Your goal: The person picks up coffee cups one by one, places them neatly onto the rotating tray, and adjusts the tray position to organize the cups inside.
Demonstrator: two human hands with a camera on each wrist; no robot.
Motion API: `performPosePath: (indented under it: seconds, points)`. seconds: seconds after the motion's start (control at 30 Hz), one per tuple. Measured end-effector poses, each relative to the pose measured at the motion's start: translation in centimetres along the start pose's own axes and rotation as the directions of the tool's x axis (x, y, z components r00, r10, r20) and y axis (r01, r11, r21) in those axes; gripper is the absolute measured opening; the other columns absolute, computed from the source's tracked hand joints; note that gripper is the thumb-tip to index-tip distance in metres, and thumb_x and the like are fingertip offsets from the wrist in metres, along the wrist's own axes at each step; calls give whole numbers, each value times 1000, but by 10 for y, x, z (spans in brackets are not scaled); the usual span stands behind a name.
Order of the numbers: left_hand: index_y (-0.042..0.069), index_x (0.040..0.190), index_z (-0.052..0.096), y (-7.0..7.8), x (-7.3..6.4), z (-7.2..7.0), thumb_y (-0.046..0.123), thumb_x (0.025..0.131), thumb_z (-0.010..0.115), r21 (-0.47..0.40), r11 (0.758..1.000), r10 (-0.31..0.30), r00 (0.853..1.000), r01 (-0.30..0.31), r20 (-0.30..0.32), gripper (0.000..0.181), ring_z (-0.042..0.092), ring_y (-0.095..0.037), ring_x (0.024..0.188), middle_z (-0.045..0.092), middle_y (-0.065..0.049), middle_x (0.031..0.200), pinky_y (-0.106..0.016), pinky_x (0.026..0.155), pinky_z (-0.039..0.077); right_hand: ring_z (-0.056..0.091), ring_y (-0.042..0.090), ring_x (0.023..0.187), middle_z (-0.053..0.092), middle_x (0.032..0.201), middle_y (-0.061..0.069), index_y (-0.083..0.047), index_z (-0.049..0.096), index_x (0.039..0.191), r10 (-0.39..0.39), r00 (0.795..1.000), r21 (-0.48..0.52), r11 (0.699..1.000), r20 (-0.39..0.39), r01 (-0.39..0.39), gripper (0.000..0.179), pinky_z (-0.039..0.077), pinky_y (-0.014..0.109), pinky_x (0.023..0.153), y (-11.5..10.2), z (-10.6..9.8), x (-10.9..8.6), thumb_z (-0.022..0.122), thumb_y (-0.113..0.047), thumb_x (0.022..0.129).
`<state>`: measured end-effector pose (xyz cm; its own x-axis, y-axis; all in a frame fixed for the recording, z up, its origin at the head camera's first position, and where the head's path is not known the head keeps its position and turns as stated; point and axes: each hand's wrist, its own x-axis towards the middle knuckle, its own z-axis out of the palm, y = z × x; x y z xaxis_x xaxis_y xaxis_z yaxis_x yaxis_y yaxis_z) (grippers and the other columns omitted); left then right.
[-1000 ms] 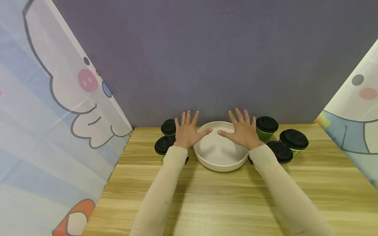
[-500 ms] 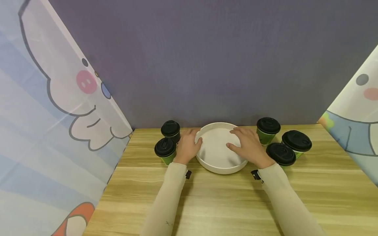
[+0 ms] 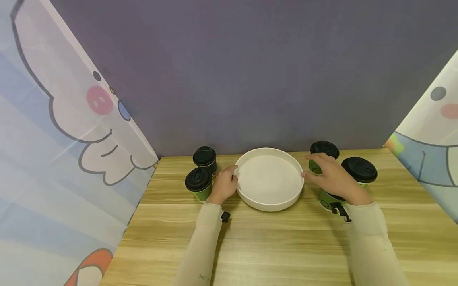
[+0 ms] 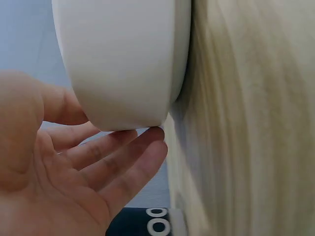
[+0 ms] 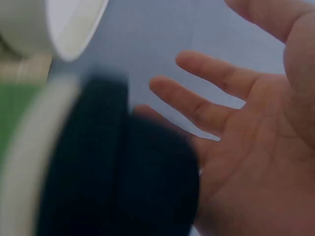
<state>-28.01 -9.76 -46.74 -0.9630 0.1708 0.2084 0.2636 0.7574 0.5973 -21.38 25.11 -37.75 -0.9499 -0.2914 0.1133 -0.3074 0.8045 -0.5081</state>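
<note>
A round white shallow dish [image 3: 270, 180] sits on the wooden table. My left hand [image 3: 224, 184] is at its left side; in the left wrist view the fingertips [image 4: 156, 135] touch the dish's outer wall [image 4: 123, 64] and the thumb lies near its rim. My right hand [image 3: 334, 176] is apart from the dish, its fingers spread and holding nothing, above the right-hand cups. Beneath it, a green cup [image 3: 325, 201] with a black lid is mostly hidden. In the right wrist view, a blurred dark lid [image 5: 123, 167] is close before the palm.
Left of the dish stand a dark lidded cup [image 3: 205, 161] and a green lidded cup [image 3: 198, 183]. On the right, one green cup [image 3: 315, 165] is at the back and another black-lidded cup [image 3: 359, 170] farther right. A grey panel [image 3: 236, 79] rises behind the table [image 3: 272, 246].
Both hands have come down from over the dish. The left now touches its left side; the right has moved rightward, away from the dish and over the cups.
</note>
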Motion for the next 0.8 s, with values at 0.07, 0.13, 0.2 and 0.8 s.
performPosePath:
  seconds: [0.07, 0.13, 0.2, 0.8]
  points:
    - [8, 143, 60, -3, -1, 0, 6, 101, 54, -55, 998, -11, 1000, 11, 9, 42, 67, -27, 92, 71, -14, 105, -44, 88, 53, 36, 57, 139, 33, 158, 31, -1, 42, 153, 13, 1000, -9, 1000, -5, -13, 72, 38, 74, 102, 7, -8, -3, 62, -48, 101]
    - [10, 145, 58, -5, -1, 0, 6, 102, 53, -115, 993, -29, 999, 31, 21, 44, 65, -26, 89, 72, -15, 104, -43, 87, 52, 39, 58, 134, 34, 157, 32, -1, 42, 153, 36, 999, -21, 999, -33, -36, 72, 37, 75, 101, 14, -15, -5, 62, -48, 101]
    - [11, 147, 57, -7, -1, 1, 7, 102, 53, -161, 986, -38, 999, 43, 35, 45, 66, -27, 91, 73, -17, 111, -43, 88, 52, 36, 60, 134, 33, 155, 35, 0, 40, 154, 69, 996, -22, 997, -64, -71, 73, 32, 77, 100, 23, -21, -8, 61, -47, 101]
    - [15, 150, 53, -10, -1, 1, 9, 104, 52, -289, 952, -79, 992, 103, 94, 47, 69, -25, 107, 68, -19, 133, -41, 95, 53, 24, 72, 129, 20, 146, 54, 12, 21, 156, 258, 965, 45, 966, -55, -255, 80, 23, 80, 99, 98, -36, -28, 52, -42, 105]
